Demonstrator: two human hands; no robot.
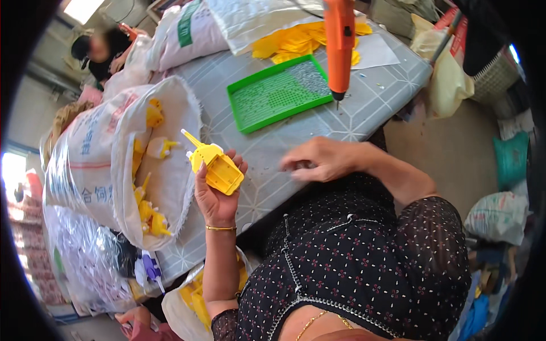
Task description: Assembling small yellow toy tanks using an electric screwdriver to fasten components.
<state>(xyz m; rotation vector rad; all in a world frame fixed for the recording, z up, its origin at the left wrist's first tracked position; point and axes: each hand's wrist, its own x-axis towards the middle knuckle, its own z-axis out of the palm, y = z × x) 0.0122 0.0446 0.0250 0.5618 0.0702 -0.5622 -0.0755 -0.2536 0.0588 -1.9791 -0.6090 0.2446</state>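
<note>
My left hand (219,196) is closed around a yellow plastic toy housing (223,171). The housing has a long thin spout with a white tip, and its hollow, open compartment faces up. It is held above the table between the sack's mouth and the green tray. My right hand (321,159) hovers over the table's near edge, its fingers loosely curved with a gap to the thumb. Nothing shows between them. Beyond it an orange electric screwdriver (340,48) hangs bit down beside the green tray (242,125), which holds small silver screws (307,77).
At left a white woven sack (85,148) lies open, holding several yellow housings (152,219). Flat yellow pieces (290,40) are heaped at the table's back. A purple and white piece (151,266) lies near the sack. Another person (108,54) sits at far left.
</note>
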